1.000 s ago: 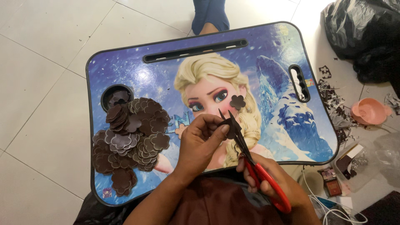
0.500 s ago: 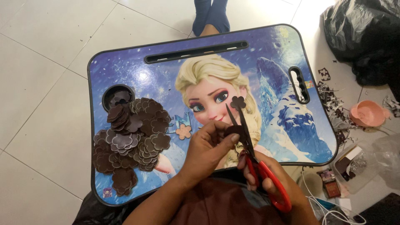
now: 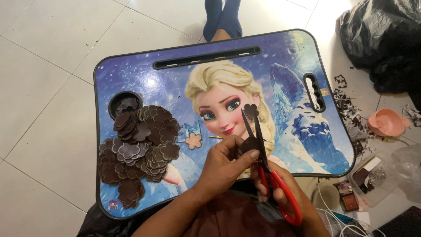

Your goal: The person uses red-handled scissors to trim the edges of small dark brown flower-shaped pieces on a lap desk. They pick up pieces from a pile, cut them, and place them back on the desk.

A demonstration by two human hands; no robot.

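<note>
The left hand (image 3: 228,164) pinches with thumb and fingers, while the right hand (image 3: 280,188) grips handles below it.

Tray top (image 3: 280,57) & right open; flower pile (image 3: 140,153) blocks left.

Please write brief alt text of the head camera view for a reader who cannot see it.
A person's left hand holds a small dark brown piece between the open blades of red-handled scissors gripped in the right hand, above a blue cartoon-printed lap tray. A pile of dark brown flower-shaped cutouts lies on the tray's left side.
</note>
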